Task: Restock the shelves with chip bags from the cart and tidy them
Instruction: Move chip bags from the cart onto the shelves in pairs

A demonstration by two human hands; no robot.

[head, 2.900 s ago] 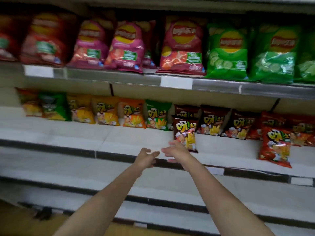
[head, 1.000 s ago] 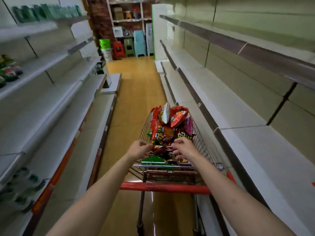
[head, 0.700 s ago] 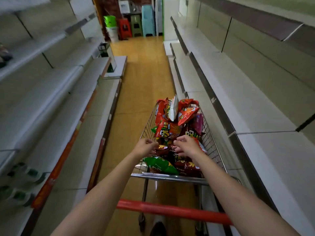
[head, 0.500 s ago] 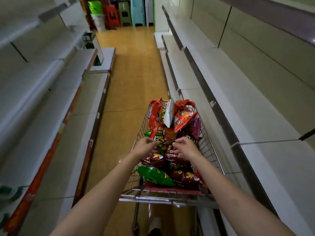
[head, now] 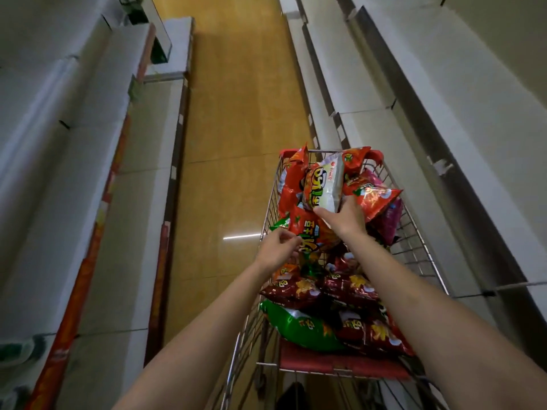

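Now both hands are inside the wire cart [head: 414,232], which is piled high with chip bags. The right hand [head: 343,216] has its fingers curled round the bottom of a pale chip bag [head: 324,184] that stands up on the pile. The left hand [head: 278,250] pinches the edge of an orange-red bag [head: 313,232] just below. White shelves [head: 444,93] run along both sides of the yellow floor [head: 236,113].

Half a second ago both hands hovered over the dark bags near the cart's handle; now the right hand [head: 344,218] reaches further up the frame and grips the lower edge of the white-backed bag [head: 324,186], tilted upright. The left hand [head: 278,250] now pinches the orange bag [head: 313,232] just below it.
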